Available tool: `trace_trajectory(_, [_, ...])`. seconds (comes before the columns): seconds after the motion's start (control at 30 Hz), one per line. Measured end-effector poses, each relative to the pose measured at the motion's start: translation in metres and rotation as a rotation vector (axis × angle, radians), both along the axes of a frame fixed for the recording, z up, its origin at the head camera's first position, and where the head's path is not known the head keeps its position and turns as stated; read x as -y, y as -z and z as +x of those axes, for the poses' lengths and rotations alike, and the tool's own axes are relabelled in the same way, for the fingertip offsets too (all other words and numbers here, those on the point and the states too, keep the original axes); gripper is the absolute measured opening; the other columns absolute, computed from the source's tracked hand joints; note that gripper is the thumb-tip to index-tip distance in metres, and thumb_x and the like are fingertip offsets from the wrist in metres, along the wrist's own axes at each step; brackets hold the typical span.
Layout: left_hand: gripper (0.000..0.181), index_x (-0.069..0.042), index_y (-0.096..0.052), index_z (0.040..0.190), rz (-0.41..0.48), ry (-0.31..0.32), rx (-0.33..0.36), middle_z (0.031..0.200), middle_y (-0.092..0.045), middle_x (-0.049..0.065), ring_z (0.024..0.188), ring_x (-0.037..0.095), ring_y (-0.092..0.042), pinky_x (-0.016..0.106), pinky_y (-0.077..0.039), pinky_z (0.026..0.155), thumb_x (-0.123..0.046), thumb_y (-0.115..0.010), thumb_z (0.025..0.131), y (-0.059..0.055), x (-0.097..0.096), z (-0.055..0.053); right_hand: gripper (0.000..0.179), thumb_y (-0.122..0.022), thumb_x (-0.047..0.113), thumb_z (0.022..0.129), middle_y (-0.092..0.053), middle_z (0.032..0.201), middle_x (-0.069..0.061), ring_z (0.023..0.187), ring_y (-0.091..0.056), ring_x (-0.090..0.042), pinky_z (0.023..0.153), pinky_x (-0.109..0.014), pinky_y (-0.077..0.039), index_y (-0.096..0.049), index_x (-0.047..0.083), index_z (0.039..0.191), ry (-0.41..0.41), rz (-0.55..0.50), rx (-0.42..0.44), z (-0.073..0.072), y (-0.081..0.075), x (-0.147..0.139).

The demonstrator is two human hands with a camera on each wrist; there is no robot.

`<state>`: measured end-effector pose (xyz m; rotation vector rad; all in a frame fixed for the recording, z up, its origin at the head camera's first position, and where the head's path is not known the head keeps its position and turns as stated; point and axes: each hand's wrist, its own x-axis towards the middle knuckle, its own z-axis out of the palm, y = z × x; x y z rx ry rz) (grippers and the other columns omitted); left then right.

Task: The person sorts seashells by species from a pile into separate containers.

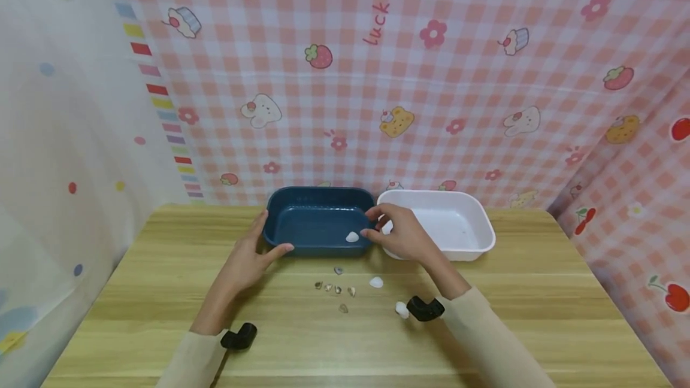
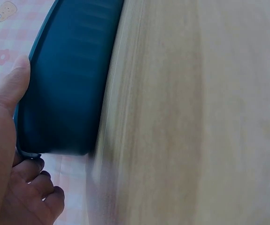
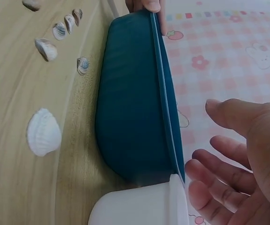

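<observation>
My left hand (image 1: 250, 256) grips the left end of a dark blue dish (image 1: 302, 250). Its thumb lies at the front rim, and in the left wrist view the other fingers (image 2: 43, 187) curl by the end. Over the blue dish's right end and the white dish's left end hovers my right hand (image 1: 401, 232), fingers loosely bent and nothing between them. A white seashell (image 1: 352, 236) shows inside the blue dish, just left of those fingertips. On the table in front lie another white shell (image 3: 44, 132) and several small brownish shells (image 1: 338, 290).
A white dish (image 1: 489, 238) stands against the right end of the blue one. One more white shell (image 1: 402, 310) lies beside the black wrist mount (image 1: 426, 309) of my right arm. Behind the wooden table (image 1: 539, 316) hangs a pink checked cloth (image 1: 345, 100).
</observation>
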<state>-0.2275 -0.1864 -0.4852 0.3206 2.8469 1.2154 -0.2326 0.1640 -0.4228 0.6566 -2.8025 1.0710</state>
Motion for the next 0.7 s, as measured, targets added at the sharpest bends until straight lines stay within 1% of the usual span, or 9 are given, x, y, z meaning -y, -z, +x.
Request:
trace_trajectory(0.1, [0.104, -0.016, -0.004, 0.167, 0.002, 0.0, -0.006, 0.174, -0.01, 0.012, 0.157, 0.044, -0.019, 0.066, -0.028, 0.121, -0.061, -0.064, 0.095, -0.001, 0.0, 0.0, 0.038, -0.077, 0.031, 0.093, -0.073, 0.12, -0.013, 0.097, -0.07, -0.022, 0.071, -0.033, -0.057, -0.07, 0.01, 0.124, 0.005, -0.005, -0.004, 0.007, -0.002, -0.003])
trace_trajectory(0.23, [0.104, -0.016, -0.005, 0.167, 0.004, 0.007, -0.015, 0.174, -0.01, 0.013, 0.157, 0.043, -0.019, 0.066, -0.028, 0.121, -0.062, -0.064, 0.094, -0.002, -0.002, -0.002, 0.04, -0.079, 0.031, 0.091, -0.074, 0.118, -0.01, 0.097, -0.07, -0.021, 0.071, -0.034, -0.058, -0.07, 0.011, 0.124, 0.019, -0.02, -0.005, 0.018, -0.002, -0.01])
trace_trajectory(0.3, [0.104, -0.016, -0.005, 0.167, 0.001, 0.009, -0.015, 0.173, -0.01, 0.013, 0.157, 0.043, -0.019, 0.066, -0.027, 0.121, -0.061, -0.064, 0.095, -0.001, -0.003, -0.003, 0.041, -0.079, 0.032, 0.091, -0.075, 0.118, -0.008, 0.097, -0.07, -0.02, 0.073, -0.032, -0.058, -0.071, 0.012, 0.125, 0.023, -0.024, 0.004, 0.024, -0.002, -0.013])
trace_trajectory(0.37, [0.103, -0.017, -0.004, 0.167, 0.003, 0.003, -0.013, 0.173, -0.011, 0.013, 0.158, 0.042, -0.018, 0.065, -0.027, 0.122, -0.06, -0.065, 0.095, -0.001, -0.003, -0.003, 0.041, -0.079, 0.033, 0.091, -0.075, 0.118, -0.007, 0.097, -0.07, -0.02, 0.071, -0.027, -0.057, -0.071, 0.013, 0.126, 0.019, -0.029, 0.019, 0.03, 0.0, -0.016])
trace_trajectory(0.53, [0.103, -0.017, -0.004, 0.167, -0.003, 0.0, -0.016, 0.173, -0.012, 0.016, 0.157, 0.043, -0.019, 0.065, -0.026, 0.122, -0.059, -0.065, 0.095, 0.001, -0.002, -0.003, 0.039, -0.08, 0.027, 0.091, -0.075, 0.117, -0.007, 0.096, -0.071, -0.022, 0.069, -0.023, -0.057, -0.071, 0.011, 0.125, 0.001, -0.076, 0.055, 0.044, 0.005, -0.02])
trace_trajectory(0.7, [0.105, -0.018, -0.002, 0.167, -0.002, 0.005, -0.01, 0.173, -0.011, 0.015, 0.157, 0.043, -0.019, 0.065, -0.027, 0.122, -0.064, -0.063, 0.094, 0.001, 0.0, -0.001, 0.035, -0.081, 0.021, 0.089, -0.075, 0.116, -0.001, 0.095, -0.072, -0.024, 0.068, -0.026, -0.058, -0.071, 0.013, 0.122, -0.005, -0.076, 0.036, 0.056, 0.01, -0.024])
